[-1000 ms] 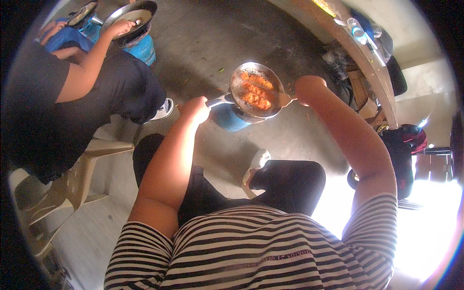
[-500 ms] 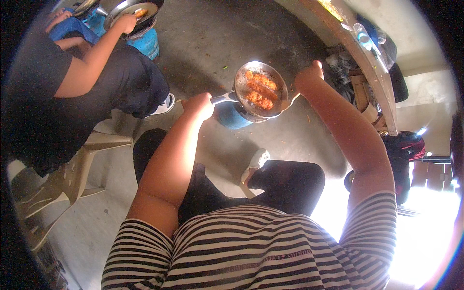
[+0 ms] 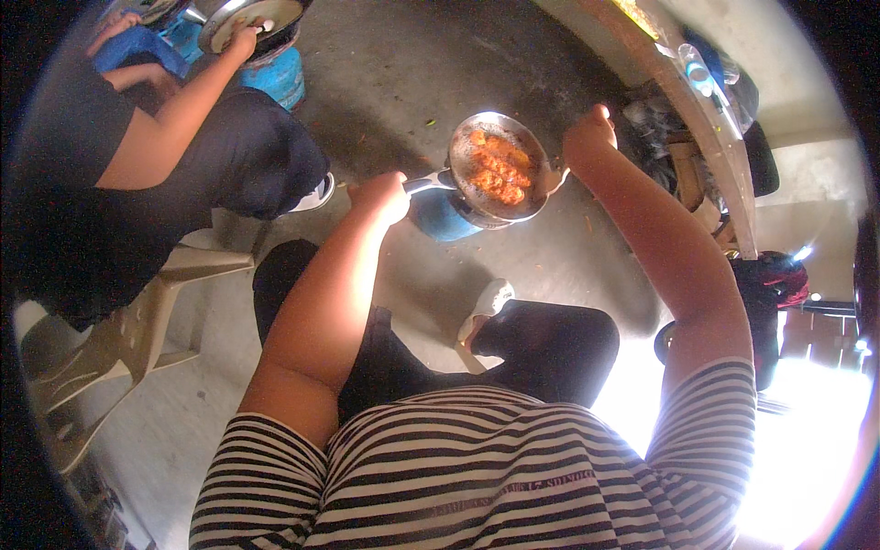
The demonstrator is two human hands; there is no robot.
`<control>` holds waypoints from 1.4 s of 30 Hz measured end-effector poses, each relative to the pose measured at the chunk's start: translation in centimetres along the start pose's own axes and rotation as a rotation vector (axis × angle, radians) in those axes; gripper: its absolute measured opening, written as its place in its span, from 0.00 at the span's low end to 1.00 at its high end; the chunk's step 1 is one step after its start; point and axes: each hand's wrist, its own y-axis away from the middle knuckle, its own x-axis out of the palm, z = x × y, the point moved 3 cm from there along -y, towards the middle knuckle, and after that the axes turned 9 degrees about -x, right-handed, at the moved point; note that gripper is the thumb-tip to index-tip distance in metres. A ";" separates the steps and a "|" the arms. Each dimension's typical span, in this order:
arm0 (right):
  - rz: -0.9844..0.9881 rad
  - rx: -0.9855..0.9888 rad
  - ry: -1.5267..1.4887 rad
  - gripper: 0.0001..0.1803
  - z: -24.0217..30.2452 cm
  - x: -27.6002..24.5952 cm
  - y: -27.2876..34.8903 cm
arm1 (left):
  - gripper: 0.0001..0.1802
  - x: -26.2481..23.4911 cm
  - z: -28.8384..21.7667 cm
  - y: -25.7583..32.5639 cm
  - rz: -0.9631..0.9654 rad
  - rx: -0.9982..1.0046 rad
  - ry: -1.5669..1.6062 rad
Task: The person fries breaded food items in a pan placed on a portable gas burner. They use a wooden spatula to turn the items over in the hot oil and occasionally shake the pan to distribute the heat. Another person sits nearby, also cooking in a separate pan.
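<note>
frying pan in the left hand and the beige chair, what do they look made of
The frying pan looks like shiny metal, judging by the bright glint on its rim. The beige chair is probably smooth moulded plastic: its curved frame looks one-piece.

Orange-brown food pieces (image 3: 500, 172) lie clustered mid-pan in a round metal frying pan (image 3: 498, 117), handle (image 3: 429, 182) toward nine o'clock. A turner (image 3: 554, 181) is at its three o'clock rim.

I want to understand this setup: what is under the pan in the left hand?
Under the pan, part of a blue container shows. The pan covers its top, so what touches the pan's bottom cannot be seen.
</note>
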 end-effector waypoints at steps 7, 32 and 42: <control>0.012 0.031 -0.039 0.13 0.1 -0.5 0.3 | 0.19 0.0 0.4 -0.1 -0.042 0.011 0.010; 0.072 -0.055 -0.135 0.12 0.2 -0.5 0.9 | 0.18 -0.4 0.0 0.5 -0.042 0.017 0.019; 0.144 0.020 -0.212 0.12 -0.7 -1.0 2.1 | 0.18 0.1 0.2 -0.2 -0.039 0.017 0.016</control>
